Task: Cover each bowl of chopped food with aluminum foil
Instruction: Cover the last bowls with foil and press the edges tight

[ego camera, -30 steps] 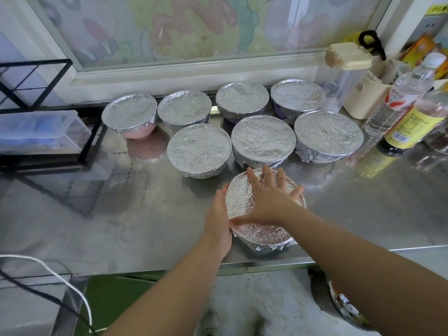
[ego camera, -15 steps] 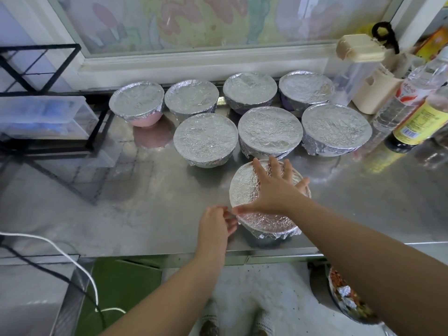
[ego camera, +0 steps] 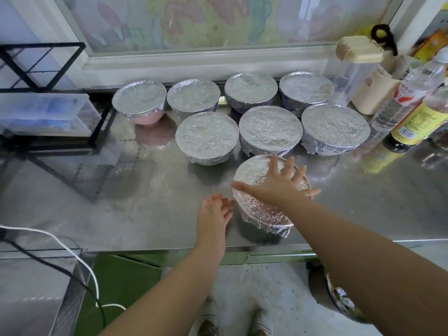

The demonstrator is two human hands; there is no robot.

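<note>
Several foil-covered bowls stand on the steel counter (ego camera: 121,214). The nearest bowl (ego camera: 257,209) sits close to the front edge, its foil crumpled down the side. My right hand (ego camera: 278,187) lies flat on its foil top with fingers spread. My left hand (ego camera: 213,212) hovers just left of that bowl, fingers relaxed and holding nothing. Behind it stands a middle row of three covered bowls (ego camera: 206,138), and at the back by the window sill a row of several more, the leftmost one pink (ego camera: 140,101).
Two bottles (ego camera: 412,122), a beige container (ego camera: 373,93) and a clear lidded jar (ego camera: 351,69) crowd the right back. A black wire rack with a clear plastic box (ego camera: 46,112) stands at left. A white cable (ego camera: 80,258) hangs at the lower left.
My left hand has come off the near bowl's side and moved slightly left. My right hand stays flat on the foil top.
</note>
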